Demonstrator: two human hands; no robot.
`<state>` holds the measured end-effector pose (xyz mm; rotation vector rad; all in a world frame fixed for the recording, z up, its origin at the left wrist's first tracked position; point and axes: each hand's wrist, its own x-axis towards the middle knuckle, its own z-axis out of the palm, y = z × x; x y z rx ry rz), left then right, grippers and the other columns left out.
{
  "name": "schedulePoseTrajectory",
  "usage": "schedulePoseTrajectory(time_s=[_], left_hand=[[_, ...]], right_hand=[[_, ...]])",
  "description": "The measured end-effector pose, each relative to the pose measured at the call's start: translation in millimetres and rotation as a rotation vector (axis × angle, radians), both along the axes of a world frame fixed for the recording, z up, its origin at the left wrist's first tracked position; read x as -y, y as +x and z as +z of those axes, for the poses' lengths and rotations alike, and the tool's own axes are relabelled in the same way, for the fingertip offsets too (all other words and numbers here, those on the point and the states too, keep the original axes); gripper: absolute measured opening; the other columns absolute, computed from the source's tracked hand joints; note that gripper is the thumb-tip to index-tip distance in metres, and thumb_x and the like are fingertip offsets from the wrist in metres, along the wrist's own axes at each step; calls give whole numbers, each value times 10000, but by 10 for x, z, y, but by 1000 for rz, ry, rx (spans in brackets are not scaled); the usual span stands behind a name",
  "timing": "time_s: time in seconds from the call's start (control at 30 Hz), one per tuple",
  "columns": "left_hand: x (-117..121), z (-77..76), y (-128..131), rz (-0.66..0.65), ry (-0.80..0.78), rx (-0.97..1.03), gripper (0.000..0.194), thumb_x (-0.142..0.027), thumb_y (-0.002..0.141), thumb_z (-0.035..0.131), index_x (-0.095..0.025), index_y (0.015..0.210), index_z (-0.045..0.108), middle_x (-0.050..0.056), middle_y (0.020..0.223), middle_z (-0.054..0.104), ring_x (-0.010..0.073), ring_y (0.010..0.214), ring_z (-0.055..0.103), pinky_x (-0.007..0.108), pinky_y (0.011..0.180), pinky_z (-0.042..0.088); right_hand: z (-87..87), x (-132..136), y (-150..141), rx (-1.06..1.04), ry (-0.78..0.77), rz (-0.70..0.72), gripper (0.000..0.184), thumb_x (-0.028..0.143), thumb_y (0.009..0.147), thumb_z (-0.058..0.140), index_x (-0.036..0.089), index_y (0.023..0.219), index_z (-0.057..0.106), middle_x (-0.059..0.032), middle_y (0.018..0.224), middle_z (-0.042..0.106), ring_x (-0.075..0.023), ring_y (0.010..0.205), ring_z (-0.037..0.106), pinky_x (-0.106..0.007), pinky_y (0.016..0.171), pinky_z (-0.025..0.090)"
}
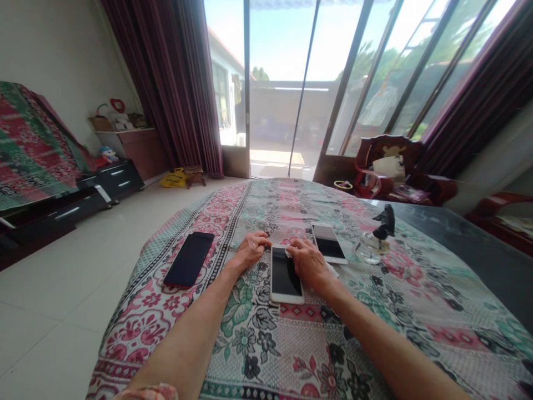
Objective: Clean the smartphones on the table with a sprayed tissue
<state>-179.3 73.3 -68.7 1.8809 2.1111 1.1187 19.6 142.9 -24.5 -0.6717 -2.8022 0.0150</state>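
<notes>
A white smartphone (287,278) with a dark screen lies face up on the patterned tablecloth between my hands. My left hand (251,248) is at its upper left corner, fingers bent together with the tips against the edge. Over the phone's upper right side, my right hand (307,261) is closed on a white wiping cloth (288,252) pressed to the screen; most of the cloth is hidden under the fingers. Just beyond that hand lies a second white phone (328,243). To the left of my left hand is a black phone (189,260) with a red edge.
A clear spray bottle (372,247) with a black trigger head stands on the right of the tablecloth (308,344). A dark tabletop (453,233) adjoins at the right. Beyond are a wooden chair (389,172), glass doors and a yellow bag (174,178) on the floor.
</notes>
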Motion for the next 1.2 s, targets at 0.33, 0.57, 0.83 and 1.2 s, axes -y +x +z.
schedulePoseTrajectory(time_s=[0.33,0.57,0.83,1.2], left_hand=[[-4,-11,-14,-8,-27,6,365,-24,737,452,-179,870,754,58,1106,669,173,1033,616,316,977,471],[0,1,-3,12,-20,31,366,-22,727,465,-191,863,759,49,1101,679,168,1022,622,309,978,470],[-7,7,-8,9,-20,23,365,-27,728,473,-199,854,769,35,1084,686,163,1005,635,259,962,480],[5,29,-14,-16,-18,-44,385,-24,729,460,-210,875,763,26,1084,684,154,1001,627,268,953,481]], right_hand=[[16,180,328,-115,-76,150,290,52,870,441,183,979,676,-81,999,621,-196,930,515,-319,863,441],[-9,458,649,-105,-138,248,273,99,913,415,204,993,655,-79,1030,619,-196,924,514,-332,836,463],[63,699,573,-31,-169,345,236,118,918,427,202,980,639,-69,1009,619,-195,899,508,-338,829,458],[71,739,397,-91,-209,395,231,75,829,488,201,937,649,-49,996,606,-178,902,498,-306,828,439]])
